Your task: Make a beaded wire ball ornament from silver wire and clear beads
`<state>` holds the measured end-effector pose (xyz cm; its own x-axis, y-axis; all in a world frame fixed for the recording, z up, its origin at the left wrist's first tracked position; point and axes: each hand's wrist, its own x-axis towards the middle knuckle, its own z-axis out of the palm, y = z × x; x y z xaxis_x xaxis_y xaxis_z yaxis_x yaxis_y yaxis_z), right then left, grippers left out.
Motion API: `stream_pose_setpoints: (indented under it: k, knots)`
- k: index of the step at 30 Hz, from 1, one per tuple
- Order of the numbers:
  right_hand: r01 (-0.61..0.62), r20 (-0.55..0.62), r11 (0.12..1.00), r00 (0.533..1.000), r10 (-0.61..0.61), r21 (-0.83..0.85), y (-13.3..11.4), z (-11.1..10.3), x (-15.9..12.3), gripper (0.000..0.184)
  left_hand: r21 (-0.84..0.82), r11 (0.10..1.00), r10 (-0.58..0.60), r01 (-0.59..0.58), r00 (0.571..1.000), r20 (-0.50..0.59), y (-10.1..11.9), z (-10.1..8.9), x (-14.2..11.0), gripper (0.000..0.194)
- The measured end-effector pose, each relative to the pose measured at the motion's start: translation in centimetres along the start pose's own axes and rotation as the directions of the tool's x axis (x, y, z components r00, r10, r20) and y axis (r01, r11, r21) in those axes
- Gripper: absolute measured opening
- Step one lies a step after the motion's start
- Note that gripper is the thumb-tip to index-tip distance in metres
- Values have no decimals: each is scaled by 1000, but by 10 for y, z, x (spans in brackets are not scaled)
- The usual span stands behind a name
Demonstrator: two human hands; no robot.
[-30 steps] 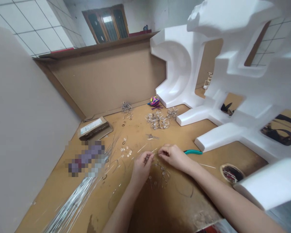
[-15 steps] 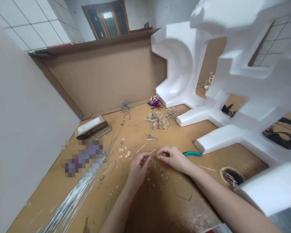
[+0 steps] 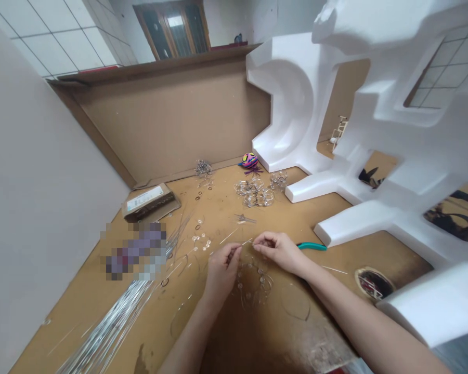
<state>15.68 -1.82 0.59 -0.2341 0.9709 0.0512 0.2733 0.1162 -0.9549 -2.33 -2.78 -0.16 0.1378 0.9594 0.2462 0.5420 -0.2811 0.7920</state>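
Each grip, left hand (image 3: 222, 271) and right hand (image 3: 278, 252), clamped a thin silver wire (image 3: 247, 241) lying sideways at lower centre.

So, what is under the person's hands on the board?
A loop of wire with clear beads lies just below the left hand and right hand. What lies directly under the palms is covered, so it cannot be seen.

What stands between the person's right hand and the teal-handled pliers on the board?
Nothing visible does: the teal-handled pliers lie just beside the right hand.
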Motion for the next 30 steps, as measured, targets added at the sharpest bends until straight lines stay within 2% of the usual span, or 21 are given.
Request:
stream_pose_setpoints:
  k: [3,7,10,13,16,19,22,30]
  knots:
    - [-20,5,1000,1000,20,-2,2,-1,1,16,28,1000,4,-4,1000,22,0,1,-1,22]
    - [89,-74,985,992,-100,-146,6,-2,2,13,175,980,80,-93,994,81,-1,-3,-1,22]
    - [147,-102,966,980,-171,-213,7,-1,2,12,230,958,162,-169,986,50,3,-5,-1,23]
    - [213,-70,940,968,-240,-266,6,-1,0,11,123,980,157,-157,988,10,7,-5,-2,23]
    - [291,-2,904,952,-308,-312,5,1,-2,14,-73,996,49,-46,998,36,8,-2,-3,23]
    - [324,23,881,941,-337,-346,4,3,-4,14,-209,976,-48,63,996,73,8,0,-3,22]
    - [331,25,870,938,-346,-366,4,6,-5,14,-250,963,-82,98,994,76,6,2,-3,21]
    - [357,22,855,926,-377,-377,5,7,-4,14,-231,969,-70,84,995,68,1,4,-3,20]
